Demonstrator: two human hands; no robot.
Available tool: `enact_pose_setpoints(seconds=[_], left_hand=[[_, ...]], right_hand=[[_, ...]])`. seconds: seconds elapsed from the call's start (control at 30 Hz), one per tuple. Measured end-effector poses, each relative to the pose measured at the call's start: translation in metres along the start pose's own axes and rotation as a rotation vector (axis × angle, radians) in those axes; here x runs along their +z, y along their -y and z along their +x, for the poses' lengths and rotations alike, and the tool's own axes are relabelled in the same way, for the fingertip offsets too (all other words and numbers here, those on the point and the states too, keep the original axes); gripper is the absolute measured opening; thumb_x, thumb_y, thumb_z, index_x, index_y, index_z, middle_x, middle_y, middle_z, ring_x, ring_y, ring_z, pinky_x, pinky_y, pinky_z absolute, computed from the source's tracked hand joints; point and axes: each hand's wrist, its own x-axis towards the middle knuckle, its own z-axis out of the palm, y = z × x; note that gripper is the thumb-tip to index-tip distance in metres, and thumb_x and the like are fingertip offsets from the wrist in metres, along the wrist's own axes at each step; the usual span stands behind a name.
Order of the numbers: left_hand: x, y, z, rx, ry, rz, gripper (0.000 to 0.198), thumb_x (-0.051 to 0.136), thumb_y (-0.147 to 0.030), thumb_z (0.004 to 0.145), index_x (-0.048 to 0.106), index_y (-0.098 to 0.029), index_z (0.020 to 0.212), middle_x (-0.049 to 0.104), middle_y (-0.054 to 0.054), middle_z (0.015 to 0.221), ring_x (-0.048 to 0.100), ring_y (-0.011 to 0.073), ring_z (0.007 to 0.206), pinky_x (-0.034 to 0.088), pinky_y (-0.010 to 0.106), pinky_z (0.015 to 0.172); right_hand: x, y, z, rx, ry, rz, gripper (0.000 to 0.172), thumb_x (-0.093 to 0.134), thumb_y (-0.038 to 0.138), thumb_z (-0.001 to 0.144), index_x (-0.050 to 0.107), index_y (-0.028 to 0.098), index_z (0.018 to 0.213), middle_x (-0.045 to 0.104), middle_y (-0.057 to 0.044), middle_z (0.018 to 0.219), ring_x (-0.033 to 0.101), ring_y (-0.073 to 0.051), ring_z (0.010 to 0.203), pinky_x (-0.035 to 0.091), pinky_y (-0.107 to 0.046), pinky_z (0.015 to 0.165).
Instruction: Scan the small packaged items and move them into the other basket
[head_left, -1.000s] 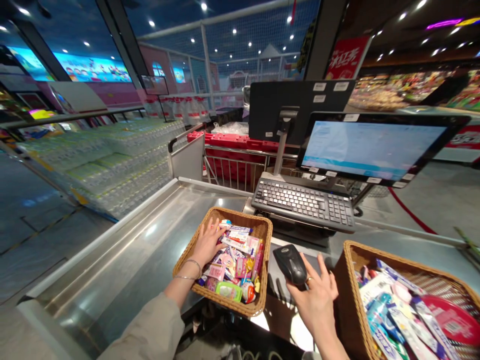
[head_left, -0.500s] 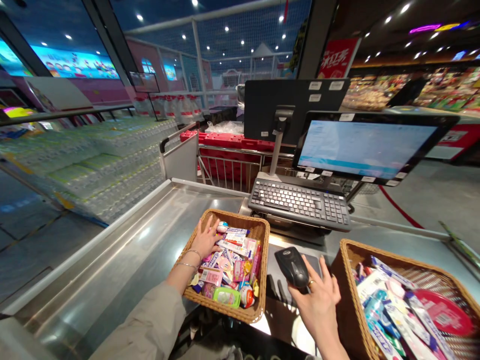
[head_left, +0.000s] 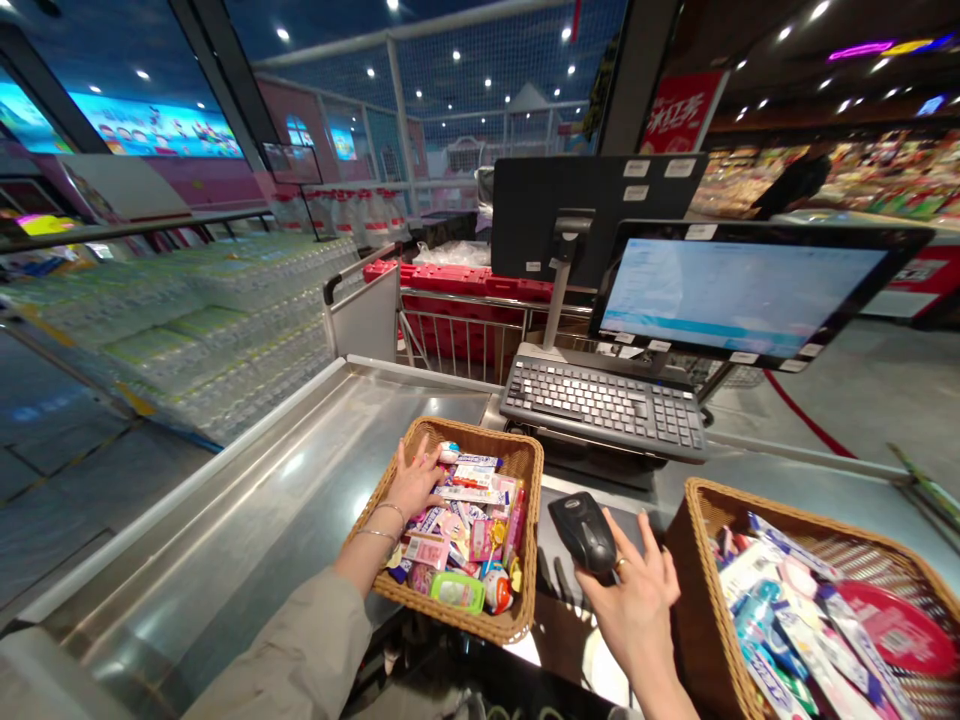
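My left hand (head_left: 415,484) is over the upper left part of a brown wicker basket (head_left: 534,540), fingers spread and touching the packets inside. Small wrapped sweets (head_left: 459,530) fill this basket, among them a green pack (head_left: 457,592) and a red-and-white egg-shaped piece (head_left: 497,588). To the right of it, my right hand (head_left: 634,590) grips a black barcode scanner (head_left: 583,533) between thumb and forefinger, its other fingers stretched out. The scanner is above the counter, its head tilted toward the basket. What my left fingertips touch exactly is partly hidden.
A second wicker basket (head_left: 694,560) on the right holds packets and a red oval item (head_left: 894,625). Behind are a keyboard (head_left: 604,400) and a lit monitor (head_left: 739,290). A metal counter (head_left: 292,490) extends left, with stacked bottle packs (head_left: 202,320) beyond. A cart (head_left: 367,310) stands behind.
The view has shifted very slightly. My left hand stays over the sweets, and my right hand keeps the scanner in almost the same place.
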Motion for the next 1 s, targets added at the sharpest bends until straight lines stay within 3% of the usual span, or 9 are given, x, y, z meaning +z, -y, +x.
enact_pose_setpoints(seconds=[0.3, 0.57, 1.0], left_hand=[[-0.008, -0.009, -0.003, -0.021, -0.088, -0.028, 0.026, 0.079, -0.038, 0.069, 0.064, -0.022, 0.083, 0.046, 0.010, 0.149, 0.018, 0.0381, 0.147, -0.021, 0.072, 0.104], [-0.031, -0.025, -0.002, -0.040, -0.256, 0.039, 0.021, 0.075, -0.030, 0.076, 0.065, -0.024, 0.093, 0.043, 0.009, 0.151, 0.019, 0.0355, 0.147, -0.019, 0.072, 0.107], [-0.064, -0.063, 0.007, -0.140, -0.410, 0.016, 0.013, 0.070, -0.027, 0.080, 0.060, -0.023, 0.086, 0.042, 0.007, 0.152, 0.016, 0.0362, 0.148, -0.014, 0.075, 0.108]], right_hand=[[-0.005, 0.001, -0.002, -0.014, -0.015, -0.016, 0.021, 0.062, 0.043, 0.072, 0.072, 0.027, 0.080, 0.065, 0.000, 0.127, 0.032, -0.034, 0.139, 0.019, -0.060, 0.112], [-0.010, 0.002, -0.001, -0.022, -0.029, -0.004, 0.020, 0.061, 0.042, 0.073, 0.072, 0.026, 0.081, 0.065, -0.001, 0.127, 0.031, -0.034, 0.140, 0.018, -0.061, 0.112], [-0.020, 0.003, 0.000, -0.008, -0.030, 0.024, 0.017, 0.060, 0.040, 0.074, 0.070, 0.025, 0.075, 0.062, -0.003, 0.131, 0.029, -0.034, 0.141, 0.016, -0.062, 0.111]])
